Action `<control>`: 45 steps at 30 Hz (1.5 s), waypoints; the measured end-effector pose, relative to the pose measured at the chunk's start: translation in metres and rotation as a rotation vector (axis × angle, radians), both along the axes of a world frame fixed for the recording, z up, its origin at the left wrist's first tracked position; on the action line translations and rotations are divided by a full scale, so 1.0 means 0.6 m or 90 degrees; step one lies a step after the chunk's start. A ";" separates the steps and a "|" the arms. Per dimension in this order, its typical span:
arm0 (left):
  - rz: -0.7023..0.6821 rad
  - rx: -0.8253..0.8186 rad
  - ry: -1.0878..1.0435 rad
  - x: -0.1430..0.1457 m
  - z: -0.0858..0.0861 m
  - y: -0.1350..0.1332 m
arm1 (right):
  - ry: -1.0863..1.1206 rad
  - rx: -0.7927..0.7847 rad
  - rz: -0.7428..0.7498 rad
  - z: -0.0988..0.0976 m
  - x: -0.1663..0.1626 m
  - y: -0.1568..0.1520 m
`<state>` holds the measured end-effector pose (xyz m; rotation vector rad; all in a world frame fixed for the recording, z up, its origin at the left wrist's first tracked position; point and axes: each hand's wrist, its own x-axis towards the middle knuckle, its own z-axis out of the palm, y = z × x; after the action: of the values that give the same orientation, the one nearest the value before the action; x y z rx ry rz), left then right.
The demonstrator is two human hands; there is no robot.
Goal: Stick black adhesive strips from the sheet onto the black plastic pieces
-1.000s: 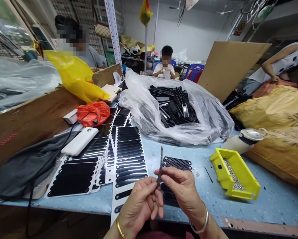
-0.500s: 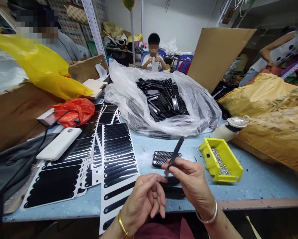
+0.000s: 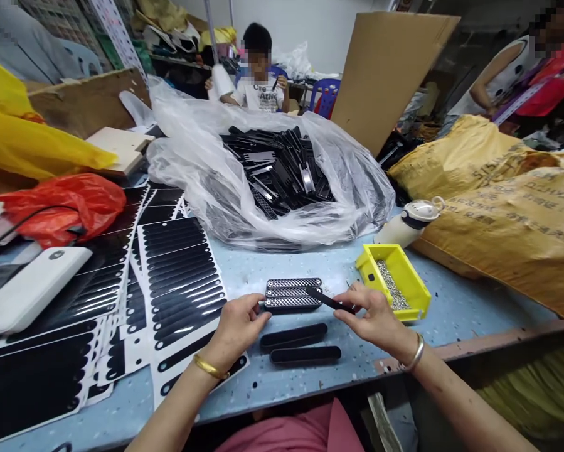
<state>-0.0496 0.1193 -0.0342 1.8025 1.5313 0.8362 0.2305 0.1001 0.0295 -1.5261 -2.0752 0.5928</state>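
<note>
My right hand [image 3: 373, 319] pinches one end of a thin black strip [image 3: 327, 300] between thumb and fingers. The strip's far tip reaches over the right end of several black, mesh-patterned bars [image 3: 292, 294] lying side by side. At the left end of those bars is my left hand [image 3: 239, 328], thumb and forefinger apart, fingertips at or just touching the edge. Two plain black bars, an upper one [image 3: 293, 338] and a lower one [image 3: 305, 355], lie nearer the table edge. Left of my left hand is a white sheet of black strip stickers [image 3: 182, 276].
A clear plastic bag [image 3: 187, 182] full of black parts [image 3: 282, 172] fills the table's middle back. A yellow bin [image 3: 416, 282] of small metal pieces and a white bottle [image 3: 399, 229] stand right, beside yellow sacks [image 3: 507, 213]. A white power bank [image 3: 37, 289] lies left. Other people sit beyond.
My hands have moved apart. The right hand has lowered the strip over the mesh-patterned bars; the left has moved to their left end. The view has shifted, and the person opposite has lowered their hands.
</note>
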 end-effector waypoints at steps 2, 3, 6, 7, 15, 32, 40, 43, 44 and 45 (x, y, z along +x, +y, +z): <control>-0.014 -0.010 -0.011 0.002 -0.007 0.003 | -0.010 -0.011 0.018 -0.006 -0.001 0.006; -0.021 -0.012 -0.021 0.002 -0.010 0.003 | -0.004 -0.014 0.028 -0.009 -0.001 0.010; -0.053 -0.012 -0.050 0.001 -0.014 0.002 | 0.006 -0.011 0.069 -0.016 -0.004 0.022; -0.063 -0.014 -0.057 0.001 -0.013 0.002 | -0.007 -0.002 0.083 -0.018 -0.005 0.025; -0.103 -0.041 -0.104 -0.004 0.011 -0.001 | -0.165 0.131 0.198 -0.023 -0.016 0.027; -0.033 -0.141 -0.204 0.008 -0.008 -0.012 | -0.235 0.130 0.278 -0.024 -0.053 0.025; -0.031 -0.150 -0.209 0.007 -0.008 -0.011 | -0.248 0.132 0.274 -0.030 -0.062 0.025; -0.028 -0.153 -0.203 0.007 -0.006 -0.011 | -0.256 0.128 0.271 -0.032 -0.064 0.025; -0.028 -0.153 -0.200 0.008 -0.006 -0.011 | -0.257 0.128 0.271 -0.032 -0.065 0.025; -0.028 -0.154 -0.198 0.008 -0.005 -0.011 | -0.258 0.127 0.270 -0.032 -0.065 0.025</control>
<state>-0.0450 0.1125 -0.0374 1.4515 1.3249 0.8261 0.1912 0.1153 0.0101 -1.1667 -2.7072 0.2150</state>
